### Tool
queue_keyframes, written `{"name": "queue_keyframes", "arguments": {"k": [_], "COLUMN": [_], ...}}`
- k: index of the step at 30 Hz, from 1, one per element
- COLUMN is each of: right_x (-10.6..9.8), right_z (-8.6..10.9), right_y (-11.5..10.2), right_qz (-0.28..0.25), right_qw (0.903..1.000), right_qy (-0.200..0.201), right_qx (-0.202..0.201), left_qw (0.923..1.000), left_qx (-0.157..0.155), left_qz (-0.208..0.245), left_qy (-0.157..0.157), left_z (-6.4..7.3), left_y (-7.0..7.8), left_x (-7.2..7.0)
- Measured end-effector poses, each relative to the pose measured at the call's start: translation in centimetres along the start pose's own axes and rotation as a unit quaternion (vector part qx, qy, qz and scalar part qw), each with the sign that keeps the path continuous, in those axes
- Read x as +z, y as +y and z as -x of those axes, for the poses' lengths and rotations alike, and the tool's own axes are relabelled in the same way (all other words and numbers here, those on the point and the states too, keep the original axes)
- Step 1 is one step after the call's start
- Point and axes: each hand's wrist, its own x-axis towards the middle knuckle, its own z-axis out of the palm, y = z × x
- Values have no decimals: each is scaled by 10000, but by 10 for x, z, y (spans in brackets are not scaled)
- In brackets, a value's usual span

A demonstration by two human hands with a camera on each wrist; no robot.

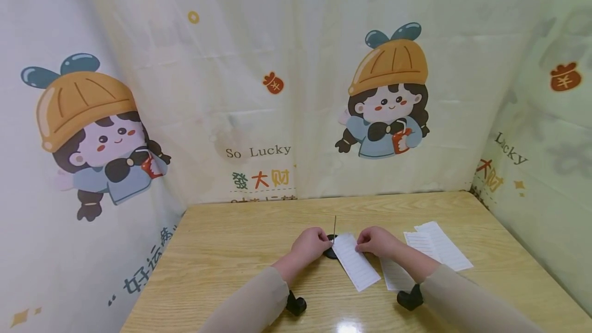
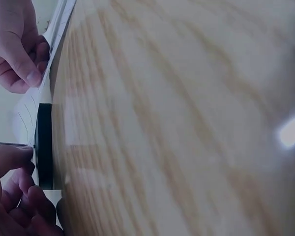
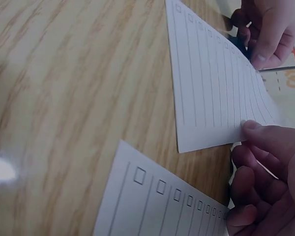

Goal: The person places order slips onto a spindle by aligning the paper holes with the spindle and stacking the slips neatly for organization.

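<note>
A spike file [image 1: 335, 227], a thin upright metal rod on a round black base [image 2: 45, 147], stands near the table's middle. A white lined slip of paper [image 1: 356, 266] with a row of small check boxes slants from it towards the front. My left hand [image 1: 312, 243] pinches the slip's far left corner close beside the rod. With thumb and fingers, my right hand [image 1: 379, 242] pinches its right edge. The slip bends upward between the hands in the right wrist view. Whether the rod goes through the paper I cannot tell.
Another lined slip [image 1: 395, 275] lies under my right forearm. Further right, two more slips [image 1: 444, 245] overlap on the wooden table [image 1: 222, 251]. A printed curtain [image 1: 314, 117] hangs along the table's back and sides.
</note>
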Motion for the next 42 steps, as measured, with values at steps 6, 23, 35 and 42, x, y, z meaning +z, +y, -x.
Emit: {"name": "queue_keyframes", "arguments": {"k": [6,23,35,42], "right_x": [2,1,-22,-41], "right_z": [2,3,18,31], "right_y": [0,0,21,38], "right_qz": [201,77,122,285], "right_qw": [9997,9998,9983,9981], "right_qy": [141,196,196,310], "right_qx": [-54,47,-536,-445], "left_qw": [9999,9998,9986,9977], "left_qx": [-19,33,136,201], "left_qz": [-115,173,140,-53], "left_qy": [13,-108,-482,-639], "left_z": [2,11,12,15], "left_y": [2,0,-10,-9], "left_x": [0,-6,-10,-13]}}
